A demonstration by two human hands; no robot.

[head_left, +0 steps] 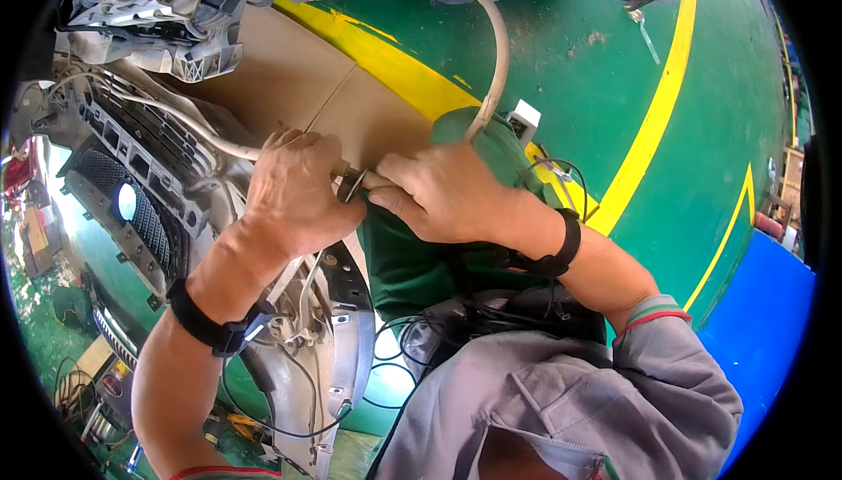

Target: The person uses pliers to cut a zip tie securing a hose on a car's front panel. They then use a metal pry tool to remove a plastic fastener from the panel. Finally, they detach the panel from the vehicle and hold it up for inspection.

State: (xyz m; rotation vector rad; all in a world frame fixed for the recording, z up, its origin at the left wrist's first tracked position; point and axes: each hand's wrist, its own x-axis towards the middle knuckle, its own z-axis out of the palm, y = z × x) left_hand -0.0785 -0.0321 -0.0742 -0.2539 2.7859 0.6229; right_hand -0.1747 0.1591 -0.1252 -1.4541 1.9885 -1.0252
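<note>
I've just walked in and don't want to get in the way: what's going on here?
Someone is handling a beige hose with both bare hands. The left grip and right grip are close together, with a dark fitting between them; whether it is joined to the hose is hidden by the fingers. To the left is a car part with a dark mesh grille, and brown cardboard lies beyond.
</note>
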